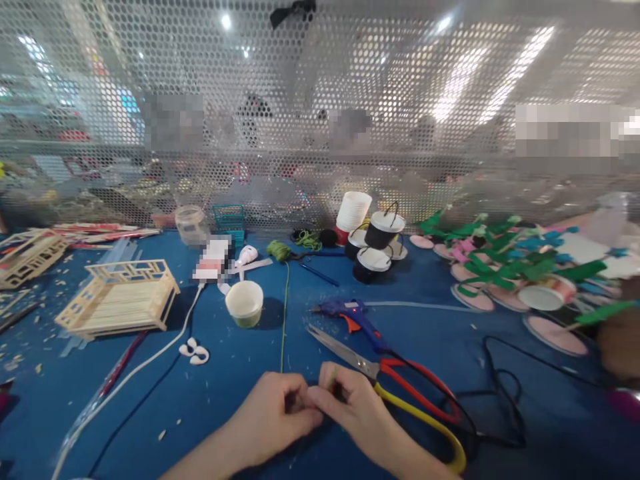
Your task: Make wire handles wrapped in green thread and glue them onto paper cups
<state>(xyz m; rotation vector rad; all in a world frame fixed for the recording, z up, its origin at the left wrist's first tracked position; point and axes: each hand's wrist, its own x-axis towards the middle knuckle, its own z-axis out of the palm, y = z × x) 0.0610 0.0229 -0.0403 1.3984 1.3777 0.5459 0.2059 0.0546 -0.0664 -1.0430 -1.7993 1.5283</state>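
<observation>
At the front middle, my left hand [273, 417] and my right hand [357, 407] meet with fingertips pinched together. A strand of green yarn [285, 320] runs from a green yarn ball [279, 251] down to my left hand. A bit of green shows at the fingers of my right hand, while the rest of the strand there is hidden. Close to my right hand lie scissors [345, 350] with one red and one yellow handle. Beyond them is a blue glue gun [353, 310] with a glue stick in its back. A pale paper cup [245, 303] with a greenish base stands left of the strand.
A small wooden stick bed frame [120, 300] stands at left, by a white cable [173, 340] leading to a phone [213, 259]. Black-wrapped cups [384, 230] and stacked white cups [354, 210] are at the back. Paper plant crafts [493, 270] crowd the right. A perforated metal screen [300, 93] rises behind.
</observation>
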